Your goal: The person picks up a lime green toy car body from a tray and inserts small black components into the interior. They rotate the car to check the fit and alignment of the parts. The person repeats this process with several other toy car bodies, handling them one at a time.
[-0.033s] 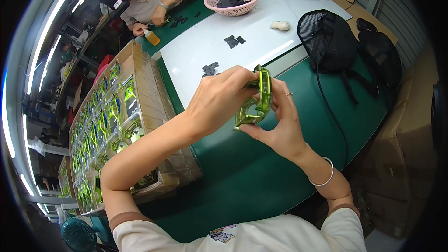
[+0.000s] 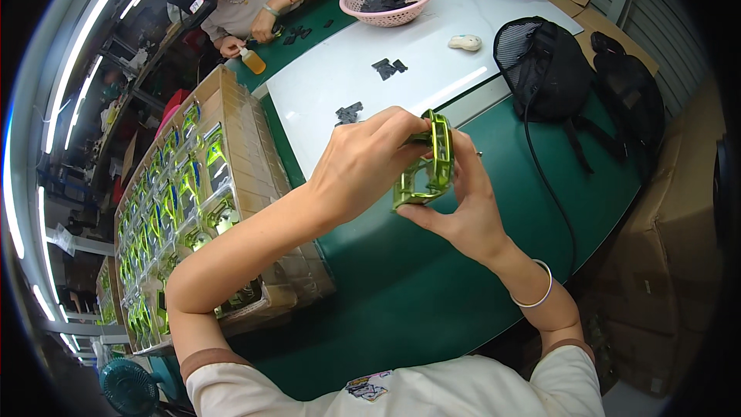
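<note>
Above the green table, both my hands hold one shiny green plastic frame point(image 2: 438, 156), curved and hollow, with an opening through its lower part. My left hand point(image 2: 361, 158) is closed on its upper left side; those fingertips are partly hidden behind the frame and the hand itself. On the right, my right hand point(image 2: 472, 212) grips it from below and behind, thumb at the lower corner and fingers round the far side. Beyond my hands, small black pieces point(image 2: 349, 113) lie on the white board point(image 2: 309, 93), with another little group point(image 2: 386, 69) farther off.
An open carton point(image 2: 258, 147) at the left holds several similar green parts in clear trays. Farther back stand a pink basket point(image 2: 421, 8) of black pieces and an amber bottle point(image 2: 252, 62) near a co-worker's hands. A black mesh bag point(image 2: 544, 69) with a cable sits at right.
The green frame has turned slightly in my hands, its rim now facing me a little more. My hands have barely moved.
</note>
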